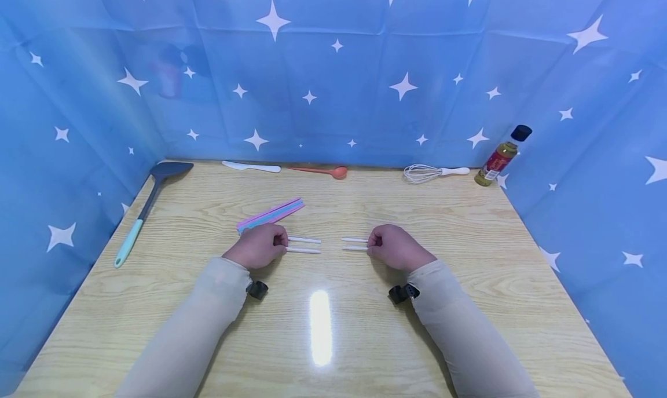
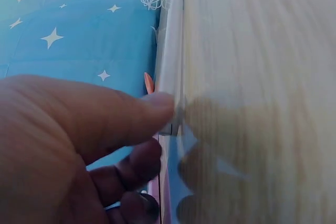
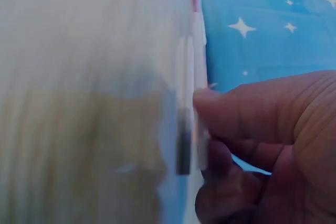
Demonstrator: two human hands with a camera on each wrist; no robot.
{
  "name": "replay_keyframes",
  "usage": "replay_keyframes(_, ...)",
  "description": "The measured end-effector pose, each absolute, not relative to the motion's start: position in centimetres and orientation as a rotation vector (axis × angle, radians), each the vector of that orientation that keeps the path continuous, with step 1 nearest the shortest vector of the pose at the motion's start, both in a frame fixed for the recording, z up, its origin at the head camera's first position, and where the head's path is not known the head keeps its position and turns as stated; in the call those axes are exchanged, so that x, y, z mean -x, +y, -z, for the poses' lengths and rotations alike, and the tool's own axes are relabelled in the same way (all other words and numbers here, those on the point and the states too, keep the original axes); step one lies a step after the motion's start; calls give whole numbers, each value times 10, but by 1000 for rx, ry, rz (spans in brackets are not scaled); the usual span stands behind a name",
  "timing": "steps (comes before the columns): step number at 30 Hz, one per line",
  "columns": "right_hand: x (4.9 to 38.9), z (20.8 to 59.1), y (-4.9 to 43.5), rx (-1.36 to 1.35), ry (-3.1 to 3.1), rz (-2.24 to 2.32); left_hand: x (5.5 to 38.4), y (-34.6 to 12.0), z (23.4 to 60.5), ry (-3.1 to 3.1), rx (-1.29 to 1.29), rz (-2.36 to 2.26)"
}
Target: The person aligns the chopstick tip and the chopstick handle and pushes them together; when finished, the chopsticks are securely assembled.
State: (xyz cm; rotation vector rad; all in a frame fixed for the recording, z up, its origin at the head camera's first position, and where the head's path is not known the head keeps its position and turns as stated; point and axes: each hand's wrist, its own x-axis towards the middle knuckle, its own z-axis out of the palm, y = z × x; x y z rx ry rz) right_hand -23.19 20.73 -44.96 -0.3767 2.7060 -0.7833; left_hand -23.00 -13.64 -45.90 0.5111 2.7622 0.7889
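In the head view my left hand (image 1: 257, 246) pinches at the near ends of two slim white sticks (image 1: 304, 250), which point right. Opposite it, my right hand (image 1: 394, 247) has thumb and fingertips at two more white sticks (image 1: 354, 248) pointing left. A narrow gap of tabletop separates the two pairs. In the left wrist view, the thumb lies over the end of a pale stick (image 2: 171, 56). A squared, darker stick end (image 3: 183, 156) shows beside the right thumb, blurred. Pink and blue strips (image 1: 276, 212) lie just behind my left hand.
A spatula (image 1: 148, 204) lies along the table's left edge. Across the back lie a white knife (image 1: 251, 167), a red spoon (image 1: 333, 172) and a whisk (image 1: 427, 173). A capped bottle (image 1: 497, 160) stands at the back right. Blue star-patterned cloth surrounds the wooden table (image 1: 365, 340).
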Motion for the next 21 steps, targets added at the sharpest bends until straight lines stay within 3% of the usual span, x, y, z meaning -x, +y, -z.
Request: replay_keyframes(21, 219, 433, 193, 487, 2711, 999, 224, -125, 453, 2785, -615, -1057)
